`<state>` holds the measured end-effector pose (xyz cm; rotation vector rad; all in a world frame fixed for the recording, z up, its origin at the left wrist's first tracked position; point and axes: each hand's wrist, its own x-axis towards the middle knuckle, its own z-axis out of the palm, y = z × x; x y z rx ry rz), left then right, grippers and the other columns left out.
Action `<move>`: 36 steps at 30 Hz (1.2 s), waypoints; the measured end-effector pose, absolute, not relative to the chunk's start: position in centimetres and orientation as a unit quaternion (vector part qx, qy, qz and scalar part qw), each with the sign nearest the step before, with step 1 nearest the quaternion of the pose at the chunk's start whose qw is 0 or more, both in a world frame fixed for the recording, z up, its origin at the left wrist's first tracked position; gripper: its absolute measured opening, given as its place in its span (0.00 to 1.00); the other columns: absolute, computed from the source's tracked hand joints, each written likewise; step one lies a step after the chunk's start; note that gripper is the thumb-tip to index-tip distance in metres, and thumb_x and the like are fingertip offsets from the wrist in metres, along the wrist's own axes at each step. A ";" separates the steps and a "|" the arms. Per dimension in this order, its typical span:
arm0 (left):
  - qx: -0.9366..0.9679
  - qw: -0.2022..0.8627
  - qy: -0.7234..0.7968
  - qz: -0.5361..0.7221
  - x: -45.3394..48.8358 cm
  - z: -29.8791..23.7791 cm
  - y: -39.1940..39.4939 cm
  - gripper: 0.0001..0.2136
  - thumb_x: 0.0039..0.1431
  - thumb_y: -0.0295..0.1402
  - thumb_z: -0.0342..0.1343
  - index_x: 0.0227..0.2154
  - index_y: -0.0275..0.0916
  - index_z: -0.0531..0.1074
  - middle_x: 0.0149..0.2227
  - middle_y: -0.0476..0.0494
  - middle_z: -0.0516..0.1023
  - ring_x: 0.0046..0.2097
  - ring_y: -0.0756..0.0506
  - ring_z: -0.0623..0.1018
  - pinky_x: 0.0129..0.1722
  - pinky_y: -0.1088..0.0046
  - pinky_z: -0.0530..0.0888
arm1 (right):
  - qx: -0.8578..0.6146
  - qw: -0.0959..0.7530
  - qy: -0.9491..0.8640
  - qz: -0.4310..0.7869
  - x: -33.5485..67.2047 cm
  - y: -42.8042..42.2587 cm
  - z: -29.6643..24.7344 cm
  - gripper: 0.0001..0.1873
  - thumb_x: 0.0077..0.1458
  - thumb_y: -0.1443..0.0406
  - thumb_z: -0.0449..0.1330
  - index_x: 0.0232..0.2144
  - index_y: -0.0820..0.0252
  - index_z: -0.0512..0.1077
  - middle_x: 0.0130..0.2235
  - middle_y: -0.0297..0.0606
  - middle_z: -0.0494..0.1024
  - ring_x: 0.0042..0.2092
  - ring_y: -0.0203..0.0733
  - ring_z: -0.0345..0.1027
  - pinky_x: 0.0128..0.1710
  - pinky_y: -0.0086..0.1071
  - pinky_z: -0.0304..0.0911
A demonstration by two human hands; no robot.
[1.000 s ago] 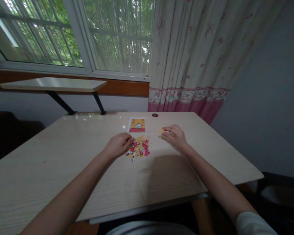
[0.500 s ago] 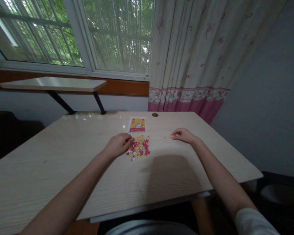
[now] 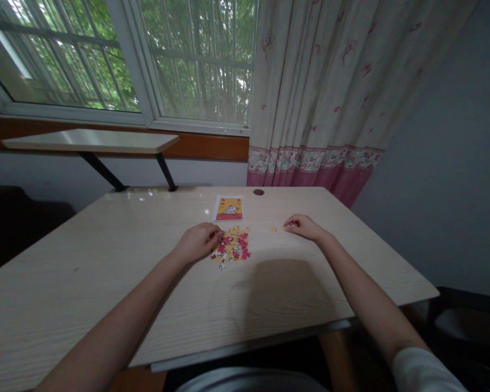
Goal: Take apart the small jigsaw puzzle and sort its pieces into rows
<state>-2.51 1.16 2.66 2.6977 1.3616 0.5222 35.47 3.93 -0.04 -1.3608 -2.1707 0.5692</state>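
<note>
A heap of red, yellow and white jigsaw pieces (image 3: 232, 247) lies in the middle of the light wooden table (image 3: 106, 261). My left hand (image 3: 198, 241) rests curled at the heap's left edge, fingertips touching the pieces; what it holds, if anything, is hidden. My right hand (image 3: 304, 226) lies to the right of the heap, fingers pinched together on a small yellow piece. One loose yellow piece (image 3: 273, 229) sits just left of that hand. A printed picture card (image 3: 228, 208) with a yellow and red image lies behind the heap.
A round cable hole (image 3: 258, 192) is near the table's far edge. A narrow shelf (image 3: 90, 140) on black brackets runs under the window. A pink-hemmed curtain (image 3: 314, 98) hangs at the right. The grey wall is close on the right.
My right hand has drawn back to the right from flat over the loose yellow pieces and closed into a pinch. My left hand has stayed at the heap.
</note>
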 end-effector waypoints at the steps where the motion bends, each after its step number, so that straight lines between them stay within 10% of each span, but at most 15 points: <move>1: 0.879 0.038 0.443 0.170 -2.5 2.7 1.2 0.16 0.61 0.39 0.41 0.30 0.38 0.72 0.29 0.43 0.74 0.32 0.46 0.72 0.30 0.73 0.64 | -0.498 0.258 -0.802 0.206 35.4 3.9 0.0 0.12 0.49 0.61 0.60 0.33 0.64 0.76 0.31 0.38 0.73 0.31 0.35 0.63 0.32 0.29 0.58; 36: 0.909 0.001 0.380 0.173 2.4 2.0 -1.0 0.12 0.61 0.37 0.46 0.38 0.39 0.73 0.36 0.41 0.71 0.40 0.44 0.71 0.38 0.70 0.69 | -0.384 0.247 -0.886 0.084 22.8 -0.3 -0.2 0.13 0.55 0.63 0.57 0.41 0.60 0.74 0.37 0.42 0.76 0.40 0.40 0.65 0.43 0.33 0.59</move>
